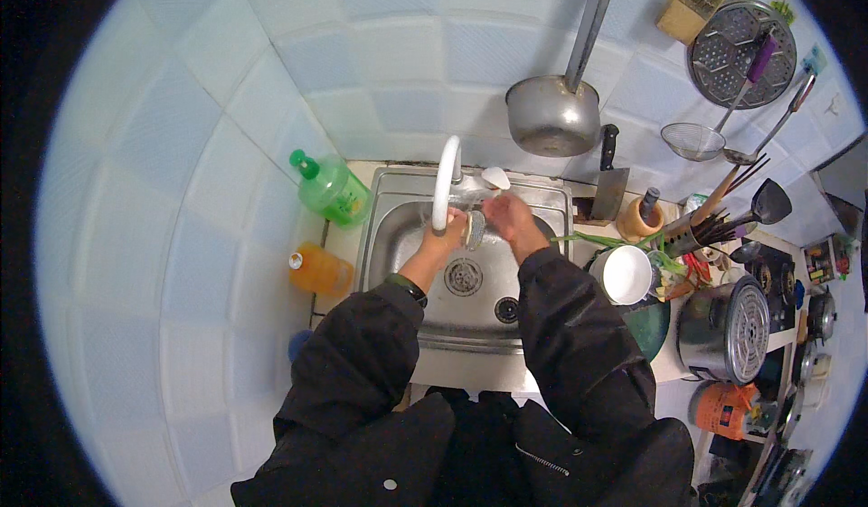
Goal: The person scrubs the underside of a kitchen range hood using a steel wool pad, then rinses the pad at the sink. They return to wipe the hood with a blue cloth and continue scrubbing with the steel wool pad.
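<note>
My left hand (444,239) is over the stainless steel sink (407,263), under the spout of the white faucet (445,181). It grips a small round grey and pale object (475,230), possibly a scrubber; its exact kind is unclear. My right hand (507,219) is just right of that object, near the faucet's white lever (496,178), fingers apart and apparently holding nothing. Below the hands, water seems to fall near the round drain strainer (464,276). A smaller dark drain (506,309) lies to its right.
A green soap bottle (336,192) and an orange bottle (325,270) stand left of the sink. On the right are a cleaver (610,192), a wooden mortar (639,219), a white bowl (625,275), spring onions, a utensil holder (681,236) and a large pot (712,331). A saucepan (553,117) hangs above.
</note>
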Available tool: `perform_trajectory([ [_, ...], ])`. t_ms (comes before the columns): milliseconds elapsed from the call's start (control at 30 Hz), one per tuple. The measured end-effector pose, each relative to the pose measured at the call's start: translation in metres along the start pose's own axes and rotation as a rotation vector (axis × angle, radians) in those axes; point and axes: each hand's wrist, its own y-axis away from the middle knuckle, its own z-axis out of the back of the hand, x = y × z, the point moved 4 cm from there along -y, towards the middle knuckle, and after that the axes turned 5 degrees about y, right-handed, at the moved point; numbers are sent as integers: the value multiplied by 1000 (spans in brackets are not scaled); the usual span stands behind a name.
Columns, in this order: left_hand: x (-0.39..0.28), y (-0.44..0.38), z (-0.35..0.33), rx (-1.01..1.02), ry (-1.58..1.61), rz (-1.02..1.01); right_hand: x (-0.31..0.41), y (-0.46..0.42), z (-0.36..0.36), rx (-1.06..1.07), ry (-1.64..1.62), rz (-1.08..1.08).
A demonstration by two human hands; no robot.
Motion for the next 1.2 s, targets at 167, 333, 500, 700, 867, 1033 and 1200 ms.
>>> perform_trajectory([
  [167, -12, 12, 4, 5, -837, -341, -54, 23, -13, 201, 98, -272],
  [333, -20, 36, 36, 160, -1073, -187, -72, 39, -47, 472, 331, -287],
  [500, -26, 62, 82, -79, -960, -161, -99, 57, -82, 496, 481, -253],
  [700, 4, 82, 124, -198, -137, 112, -51, 63, -78, 180, 2086, 832],
  [867, 33, 89, 121, -98, 546, 390, 6, 47, -55, -225, 2261, 1208],
  [1033, 35, 94, 115, -170, 594, 419, 12, 30, -29, -170, 2207, 1131],
  [1200, 19, 105, 101, -232, 490, 294, 6, 39, -18, -185, 2072, 1229],
])
